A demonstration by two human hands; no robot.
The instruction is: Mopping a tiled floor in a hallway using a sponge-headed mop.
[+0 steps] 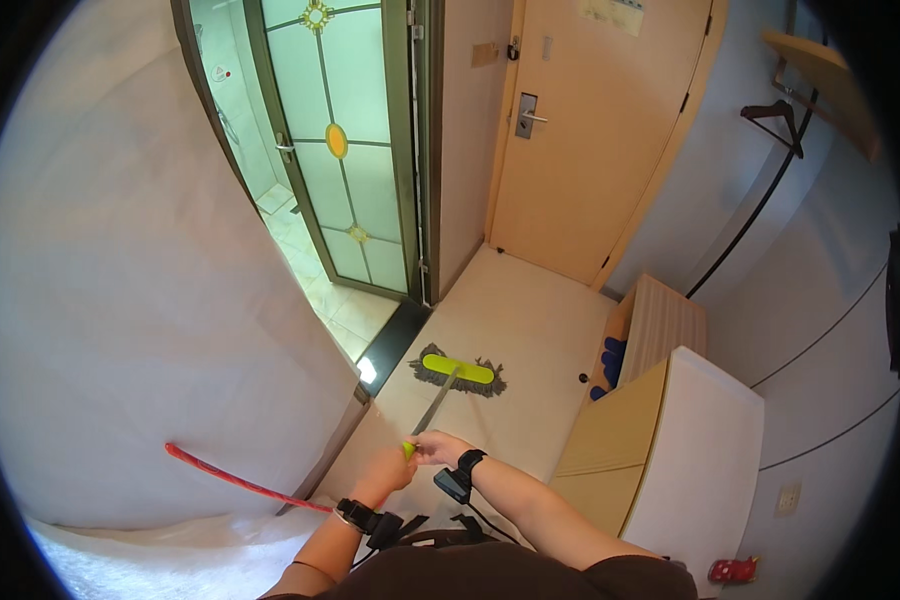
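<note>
A flat mop's lime-green head (457, 368), fringed with grey strands, rests on the pale floor. Its grey pole (435, 403) slants back towards me. My right hand (441, 448) has its fingers around the pole at a lime-green collar (409, 450). Just below and to the left, my left hand (388, 472) is closed on the same pole, touching my right. A red rod (247, 484) passes behind my left wrist; whether it belongs to the mop's pole I cannot tell. Both wrists wear black straps with small devices.
Left of me stands a white wall (165, 285); beyond its corner, a frosted glass door (337, 142) is ajar over a dark threshold (397, 341). A wooden door (607, 127) stands shut ahead. To the right are a low shelf (664, 326) with blue slippers (612, 364) and a white-topped cabinet (709, 442).
</note>
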